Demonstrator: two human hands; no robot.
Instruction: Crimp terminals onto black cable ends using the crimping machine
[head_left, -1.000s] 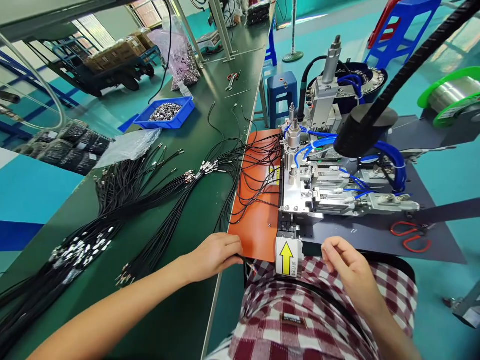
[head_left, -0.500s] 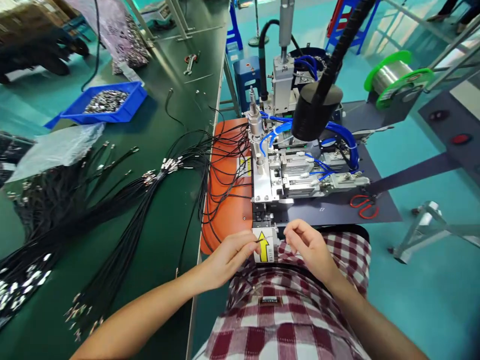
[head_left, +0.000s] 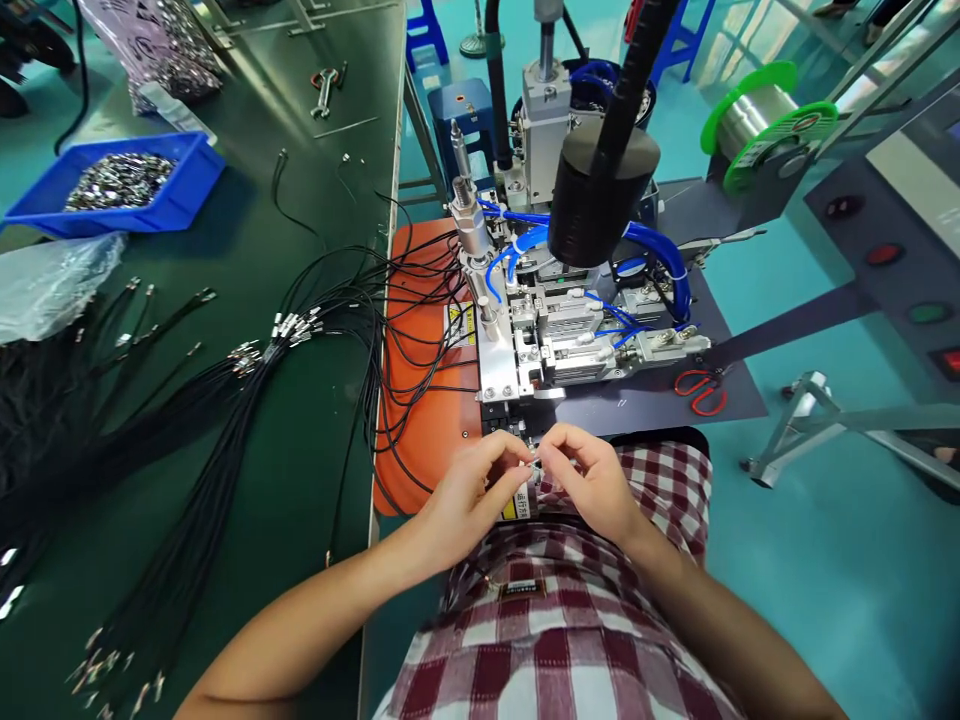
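Note:
In front of my lap, my left hand [head_left: 480, 490] is closed in a pinch on the end of a thin black cable, which its fingers mostly cover. My right hand [head_left: 589, 482] meets it from the right, thumb and forefinger pinching at the cable's pale tip [head_left: 535, 462]. Just beyond both hands stands a bench machine [head_left: 501, 372] with metal cylinders and blue air hoses. Several black cables [head_left: 420, 372] run from its left side across an orange plate [head_left: 409, 455]. A yellow-and-white label [head_left: 519, 504] is partly hidden under my hands.
On the green table [head_left: 300, 530] at left lie bundled black cables [head_left: 217, 450], a blue bin [head_left: 196, 190] of small metal parts and a wrench [head_left: 324, 95]. A black cylinder [head_left: 600, 195] hangs above the machine. Red-handled scissors [head_left: 701, 392] and a wire spool [head_left: 769, 125] are at right.
My right hand has moved left to meet my left hand, and its fingers now pinch at the cable tip. The whole view has shifted, so the table and machine appear farther left.

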